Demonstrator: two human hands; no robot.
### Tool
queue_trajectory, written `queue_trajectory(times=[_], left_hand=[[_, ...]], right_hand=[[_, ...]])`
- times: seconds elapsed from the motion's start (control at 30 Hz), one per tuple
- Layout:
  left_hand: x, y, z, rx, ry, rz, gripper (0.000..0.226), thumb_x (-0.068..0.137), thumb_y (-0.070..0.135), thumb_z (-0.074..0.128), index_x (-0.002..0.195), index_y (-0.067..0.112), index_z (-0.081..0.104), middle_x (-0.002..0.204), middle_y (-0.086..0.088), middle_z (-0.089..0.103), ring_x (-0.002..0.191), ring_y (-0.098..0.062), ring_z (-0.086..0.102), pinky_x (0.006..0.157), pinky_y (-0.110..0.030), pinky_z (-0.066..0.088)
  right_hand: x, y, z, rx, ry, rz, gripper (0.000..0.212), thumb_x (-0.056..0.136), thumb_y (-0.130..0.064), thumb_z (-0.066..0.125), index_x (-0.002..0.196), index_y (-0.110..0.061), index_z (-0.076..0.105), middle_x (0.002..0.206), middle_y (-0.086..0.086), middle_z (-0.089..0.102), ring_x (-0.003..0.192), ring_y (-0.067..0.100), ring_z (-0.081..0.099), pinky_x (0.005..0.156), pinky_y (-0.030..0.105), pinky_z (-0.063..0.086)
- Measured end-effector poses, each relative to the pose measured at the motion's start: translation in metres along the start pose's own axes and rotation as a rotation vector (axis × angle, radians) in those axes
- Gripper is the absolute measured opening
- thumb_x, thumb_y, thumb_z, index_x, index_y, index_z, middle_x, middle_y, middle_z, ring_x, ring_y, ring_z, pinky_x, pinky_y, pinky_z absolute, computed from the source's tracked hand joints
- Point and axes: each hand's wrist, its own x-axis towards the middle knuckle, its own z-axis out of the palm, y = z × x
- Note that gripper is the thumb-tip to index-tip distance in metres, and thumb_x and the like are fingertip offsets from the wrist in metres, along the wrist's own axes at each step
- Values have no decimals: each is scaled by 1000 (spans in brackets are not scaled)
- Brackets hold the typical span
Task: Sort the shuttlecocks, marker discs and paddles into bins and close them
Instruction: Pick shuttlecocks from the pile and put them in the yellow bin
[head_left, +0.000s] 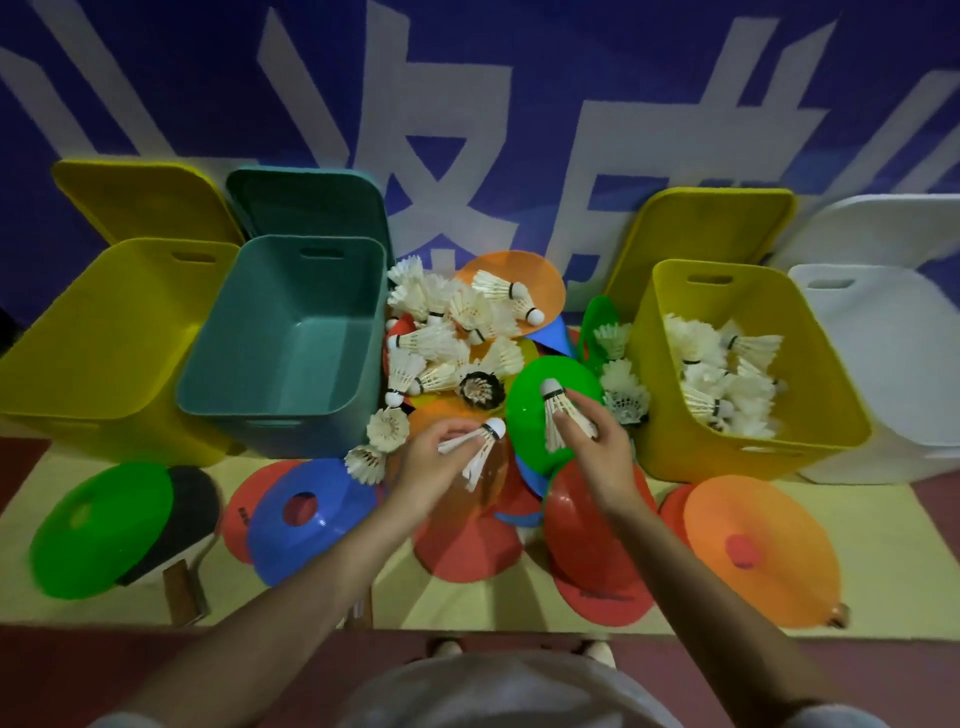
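My left hand (434, 460) grips a white shuttlecock (480, 441) by its feathers, cork pointing up right. My right hand (597, 452) holds another shuttlecock (558, 410) upright, over a green marker disc (530, 415). A heap of shuttlecocks (447, 332) lies between the bins on several coloured discs. The yellow bin on the right (675, 452) holds several shuttlecocks (722, 379). The teal bin (280, 415) and the left yellow bin (78, 410) stand open with nothing visible inside. A dark paddle (182, 514) lies at the lower left, partly under a green disc (98, 530).
A white bin (904, 447) stands at the far right. Lids lean against the blue wall behind each bin, such as the teal lid (306, 202). A blue disc (306, 514), red discs (587, 545) and an orange disc (769, 551) cover the yellow mat in front.
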Motion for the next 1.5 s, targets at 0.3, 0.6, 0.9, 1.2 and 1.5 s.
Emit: queue_trajectory(times=[0.3,0.6,0.9,1.2,1.5], left_hand=[[43,97,153,-53,-168,143,12,88,19,67,100,18,68,98,3,68,89,-5,63,76,-22,50],[103,134,285,305,-153,384,15,86,29,67,100,23,66,102,9,64,93,-6,57,76,-20,46],[162,113,318,1074,-303,477,34,92,34,53,124,24,53,121,-3,54,109,-21,52,85,-35,47],[161,108,318,1606,-470,489,39,99,31,31,136,21,40,134,-7,50,118,-26,50,89,-41,43],[163,101,310,1253,-313,550,28,92,30,51,119,29,59,121,5,58,117,-16,48,91,-32,41]], right_hand=[[18,-5,-165,-10,276,-78,29,90,-19,65,118,-24,64,119,-13,59,116,-1,51,88,12,40],[40,9,-291,-54,465,-93,30,90,-27,65,120,-23,65,122,-6,64,116,9,56,84,21,50],[28,31,-322,-250,248,-110,26,91,-35,62,116,-42,58,116,-25,56,111,-7,49,90,20,44],[96,12,-321,-477,134,-124,38,92,-44,55,127,-29,54,125,-12,55,103,3,53,78,9,39],[138,34,-302,-1109,-269,-190,48,92,-50,48,133,-23,49,127,5,57,113,24,54,88,35,44]])
